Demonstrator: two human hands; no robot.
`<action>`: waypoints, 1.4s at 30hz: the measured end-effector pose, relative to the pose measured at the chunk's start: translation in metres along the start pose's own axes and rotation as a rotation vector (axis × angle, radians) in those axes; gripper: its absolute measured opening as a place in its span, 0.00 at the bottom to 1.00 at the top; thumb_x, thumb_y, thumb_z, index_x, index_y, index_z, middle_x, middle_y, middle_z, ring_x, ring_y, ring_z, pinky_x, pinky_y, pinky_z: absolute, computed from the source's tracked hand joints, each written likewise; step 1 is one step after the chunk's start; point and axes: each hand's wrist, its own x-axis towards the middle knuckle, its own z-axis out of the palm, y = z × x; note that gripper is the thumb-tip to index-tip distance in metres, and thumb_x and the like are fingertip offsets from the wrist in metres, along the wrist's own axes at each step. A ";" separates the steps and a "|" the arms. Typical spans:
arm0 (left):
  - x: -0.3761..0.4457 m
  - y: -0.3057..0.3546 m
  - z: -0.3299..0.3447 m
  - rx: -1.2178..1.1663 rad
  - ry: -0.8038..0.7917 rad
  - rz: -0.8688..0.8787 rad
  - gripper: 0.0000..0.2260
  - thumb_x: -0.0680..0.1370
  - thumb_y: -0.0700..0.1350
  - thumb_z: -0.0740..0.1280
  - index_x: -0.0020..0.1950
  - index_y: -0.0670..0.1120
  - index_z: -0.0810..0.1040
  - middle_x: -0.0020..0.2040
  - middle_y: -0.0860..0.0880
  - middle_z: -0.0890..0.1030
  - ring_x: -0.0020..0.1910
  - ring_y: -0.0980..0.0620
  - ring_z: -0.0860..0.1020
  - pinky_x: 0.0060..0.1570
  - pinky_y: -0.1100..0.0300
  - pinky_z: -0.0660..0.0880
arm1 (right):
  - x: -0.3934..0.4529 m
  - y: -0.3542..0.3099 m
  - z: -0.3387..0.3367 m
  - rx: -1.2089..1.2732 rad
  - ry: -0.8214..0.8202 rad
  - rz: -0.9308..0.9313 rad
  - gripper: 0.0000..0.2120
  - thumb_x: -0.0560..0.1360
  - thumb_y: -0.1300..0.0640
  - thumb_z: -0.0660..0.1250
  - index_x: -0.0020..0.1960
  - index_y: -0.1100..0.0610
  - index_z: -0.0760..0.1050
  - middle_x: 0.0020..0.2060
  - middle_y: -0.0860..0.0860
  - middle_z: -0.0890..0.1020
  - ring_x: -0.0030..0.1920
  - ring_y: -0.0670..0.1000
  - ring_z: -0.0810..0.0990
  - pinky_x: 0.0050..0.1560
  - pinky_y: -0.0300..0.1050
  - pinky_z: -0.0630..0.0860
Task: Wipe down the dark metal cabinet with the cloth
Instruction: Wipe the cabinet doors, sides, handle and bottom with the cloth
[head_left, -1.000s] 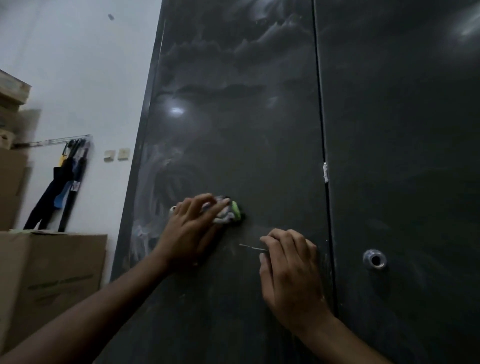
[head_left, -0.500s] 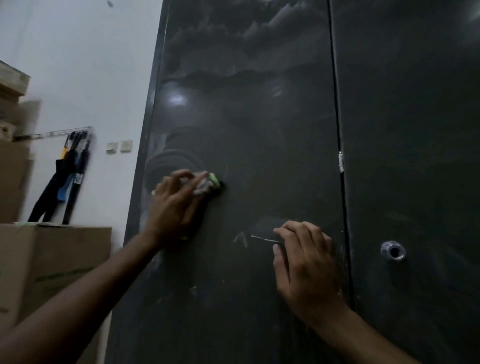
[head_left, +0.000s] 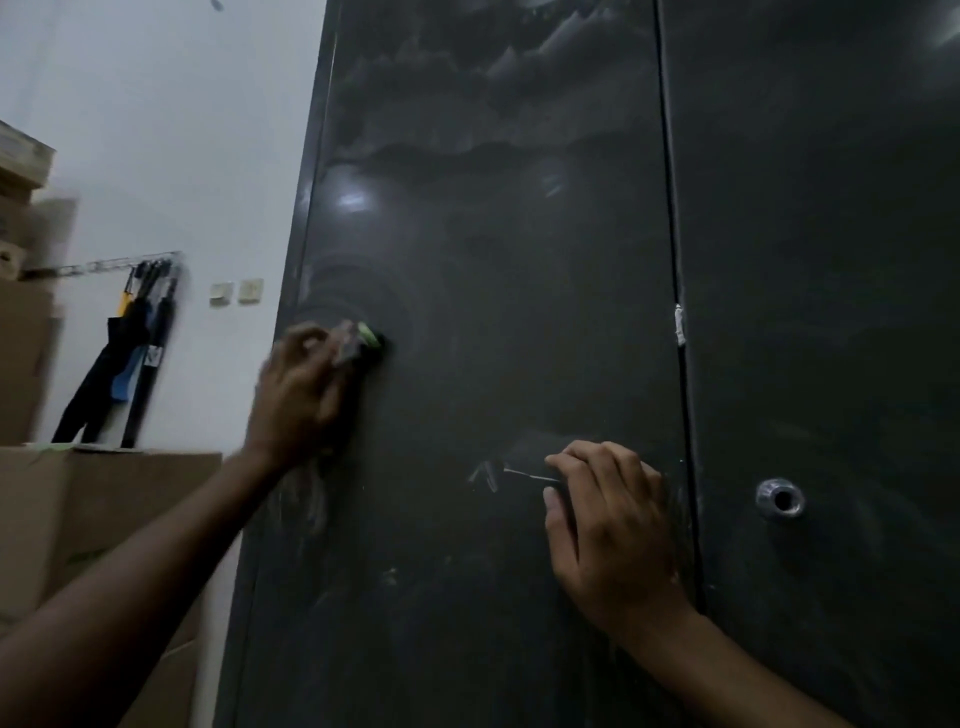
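The dark metal cabinet (head_left: 519, 249) fills the view, its two doors streaked with dust and circular wipe marks. My left hand (head_left: 301, 400) grips a bunched cloth (head_left: 363, 340), white with a green edge, and presses it on the left door close to that door's left edge; the hand is motion-blurred. My right hand (head_left: 608, 530) rests lower on the same door by the centre seam, fingers bent. A thin pale line on the door ends between its thumb and forefinger; I cannot tell whether they pinch it.
A round metal lock hole (head_left: 779, 499) sits on the right door, and a white tab (head_left: 679, 325) on the seam. Cardboard boxes (head_left: 104, 519) stand left of the cabinet. Folded umbrellas (head_left: 130, 364) hang on the white wall beside two switches (head_left: 236, 291).
My left hand has carried the cloth up and to the left across the door, from near its middle toward the left edge. My right hand has stayed in the same spot.
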 end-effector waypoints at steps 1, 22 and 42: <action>0.026 -0.007 -0.001 0.021 0.044 -0.136 0.25 0.84 0.56 0.58 0.78 0.48 0.73 0.67 0.36 0.72 0.61 0.33 0.75 0.61 0.42 0.73 | 0.000 -0.001 -0.001 0.003 0.002 0.004 0.15 0.76 0.53 0.62 0.57 0.57 0.81 0.55 0.53 0.81 0.59 0.58 0.78 0.59 0.52 0.70; -0.127 0.043 0.013 -0.023 0.003 -0.109 0.25 0.84 0.54 0.59 0.80 0.47 0.70 0.68 0.39 0.72 0.64 0.37 0.73 0.62 0.47 0.68 | 0.000 -0.004 -0.005 0.072 -0.015 0.026 0.13 0.76 0.55 0.64 0.57 0.59 0.81 0.55 0.55 0.82 0.59 0.59 0.78 0.59 0.56 0.73; -0.057 0.116 0.024 -0.075 -0.031 0.059 0.23 0.84 0.53 0.62 0.79 0.49 0.72 0.68 0.41 0.72 0.61 0.40 0.73 0.59 0.46 0.71 | -0.003 0.000 0.004 0.184 0.075 0.085 0.14 0.80 0.60 0.59 0.61 0.62 0.78 0.58 0.57 0.80 0.59 0.59 0.77 0.60 0.54 0.72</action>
